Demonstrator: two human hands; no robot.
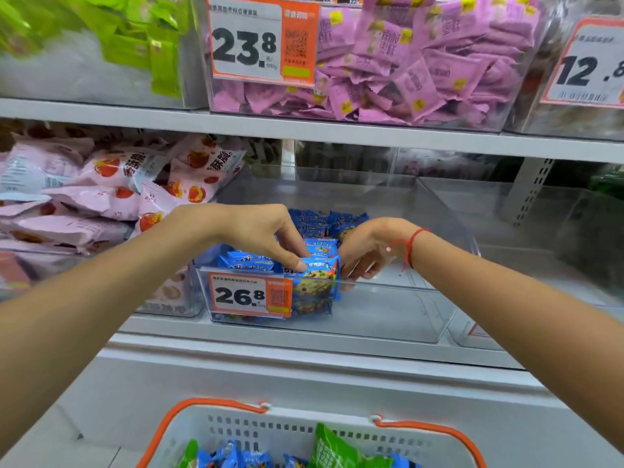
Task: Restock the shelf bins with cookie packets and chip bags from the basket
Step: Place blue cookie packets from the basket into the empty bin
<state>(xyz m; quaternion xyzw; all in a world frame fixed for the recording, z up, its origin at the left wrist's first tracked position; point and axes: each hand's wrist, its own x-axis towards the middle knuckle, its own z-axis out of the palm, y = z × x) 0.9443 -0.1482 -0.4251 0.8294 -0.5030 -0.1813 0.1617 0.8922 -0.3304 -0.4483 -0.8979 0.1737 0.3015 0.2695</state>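
Note:
A clear shelf bin [388, 298] with a 26.8 price tag holds several blue cookie packets [317, 224]. Both my hands reach into it. My left hand [263, 234] pinches the top of an upright blue cookie packet [314, 285] at the bin's front wall. My right hand [364, 255], with a red string on its wrist, presses its fingers against the right side of that same packet. At the bottom of the view, a white basket [422, 444] with orange handles holds more blue packets [236, 457] and green bags [334, 450].
A bin of pale pink snack bags [111, 187] stands to the left. The shelf above carries bins of pink packets [422, 65] and green packets [135, 42]. A clear bin [540, 238] stands to the right. A white ledge [304, 376] lies between shelf and basket.

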